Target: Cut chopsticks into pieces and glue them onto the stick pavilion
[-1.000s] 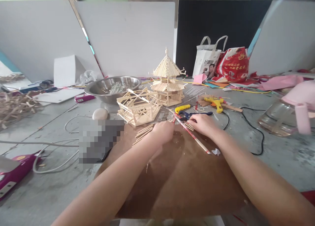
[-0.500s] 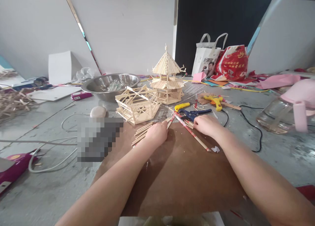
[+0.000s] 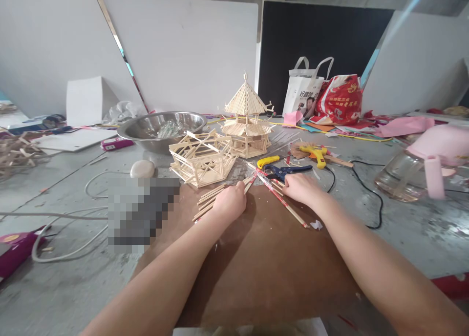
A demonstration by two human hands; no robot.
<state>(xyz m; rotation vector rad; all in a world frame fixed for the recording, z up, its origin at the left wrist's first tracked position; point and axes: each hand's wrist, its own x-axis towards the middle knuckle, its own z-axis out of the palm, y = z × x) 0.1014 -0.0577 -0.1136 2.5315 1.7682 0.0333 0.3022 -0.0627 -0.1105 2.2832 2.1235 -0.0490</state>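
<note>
My left hand (image 3: 230,202) rests curled on a brown board (image 3: 264,258), its fingers closed around thin wooden sticks (image 3: 207,199) that fan out to the left. My right hand (image 3: 300,187) lies curled at the board's far edge, touching a bundle of red-tipped sticks (image 3: 284,203) beside blue-handled cutters (image 3: 284,171). What its fingers hold is hidden. Just beyond my hands stand a hexagonal stick frame (image 3: 201,157) and a stick pagoda model (image 3: 247,118).
A steel bowl (image 3: 161,128) sits behind the frame. A yellow glue gun (image 3: 315,154) and its black cord (image 3: 366,189) lie at the right, near a glass jug with a pink lid (image 3: 425,165). White cables (image 3: 73,228), bags (image 3: 326,99) and scrap sticks (image 3: 18,153) surround the work area.
My left hand has drawn back slightly toward the left, over the loose sticks. My right hand has stayed by the red-tipped sticks. The view shifted a little.
</note>
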